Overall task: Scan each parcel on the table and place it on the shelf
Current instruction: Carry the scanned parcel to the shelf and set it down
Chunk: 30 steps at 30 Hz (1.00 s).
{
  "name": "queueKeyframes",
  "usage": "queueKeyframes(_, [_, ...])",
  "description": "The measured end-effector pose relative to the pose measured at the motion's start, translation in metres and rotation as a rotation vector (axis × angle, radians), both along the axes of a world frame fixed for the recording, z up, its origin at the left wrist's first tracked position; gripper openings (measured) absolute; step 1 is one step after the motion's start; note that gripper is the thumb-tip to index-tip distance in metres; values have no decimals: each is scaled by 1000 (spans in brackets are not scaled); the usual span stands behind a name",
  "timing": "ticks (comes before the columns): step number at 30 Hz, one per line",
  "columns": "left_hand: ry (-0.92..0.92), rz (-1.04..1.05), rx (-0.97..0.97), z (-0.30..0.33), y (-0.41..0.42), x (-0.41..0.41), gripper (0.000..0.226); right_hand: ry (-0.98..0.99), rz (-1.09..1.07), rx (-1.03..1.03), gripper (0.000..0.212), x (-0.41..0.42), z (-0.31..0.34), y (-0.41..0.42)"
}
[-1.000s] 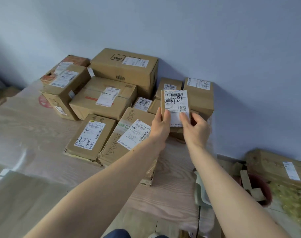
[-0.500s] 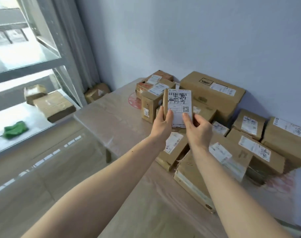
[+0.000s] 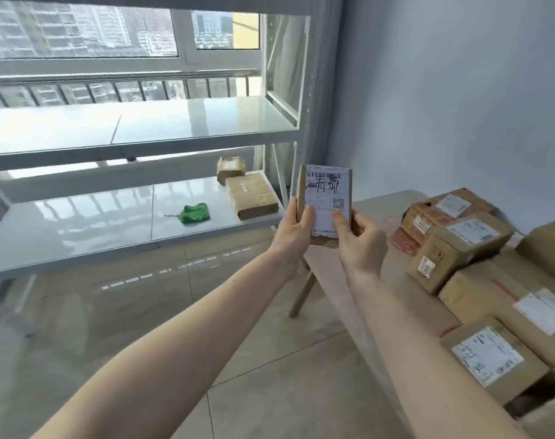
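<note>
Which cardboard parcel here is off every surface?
The small brown cardboard parcel with handwritten white label, held upright by both hands; the others rest on the table or shelf.

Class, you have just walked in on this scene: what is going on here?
A person holds a small parcel upright in both hands, left hand and right hand, its label facing them. More parcels lie stacked on the table to the right. The shelf ahead already bears two boxes and a green bag. The held parcel is not yet shelved.
</note>
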<state>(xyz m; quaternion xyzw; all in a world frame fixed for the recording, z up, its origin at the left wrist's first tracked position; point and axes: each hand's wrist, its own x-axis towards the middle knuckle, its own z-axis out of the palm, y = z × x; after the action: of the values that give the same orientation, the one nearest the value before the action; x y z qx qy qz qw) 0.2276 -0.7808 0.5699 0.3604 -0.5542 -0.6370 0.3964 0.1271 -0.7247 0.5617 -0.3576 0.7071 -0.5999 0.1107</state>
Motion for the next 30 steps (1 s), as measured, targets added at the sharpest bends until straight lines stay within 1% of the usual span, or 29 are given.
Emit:
queueKeyframes(3, [0,89,19,3,-36,39,28,-2,114,3,17,35,5,-44])
queueKeyframes(8, [-13,255,-30,12,-95,101,28,-12,302,-14,15,89,17,-118])
queueKeyframes(12, [-32,371,-44,24,-135,152,25,19,448,-23,15,133,32,-172])
queueKeyframes(15, [-14,453,-49,36,-161,193,25,32,548,-33,26,172,41,-212])
queueKeyframes(19, [43,578,-58,52,-189,249,24,33,675,-56,22,229,56,-256])
queueKeyframes(21, [60,643,-64,59,-204,280,22,35,719,-84,23,261,63,-277])
queueKeyframes(25, [66,733,-81,77,-235,348,24,37,795,-124,15,332,79,-314])
queueKeyframes(26, [61,745,-92,82,-242,366,26,35,800,-135,16,350,85,-321])
queueKeyframes(29, [43,769,-138,102,-261,421,27,-38,827,-180,11,404,104,-344])
queueKeyframes(30, [42,772,-159,110,-267,439,27,-62,831,-192,18,422,113,-350])
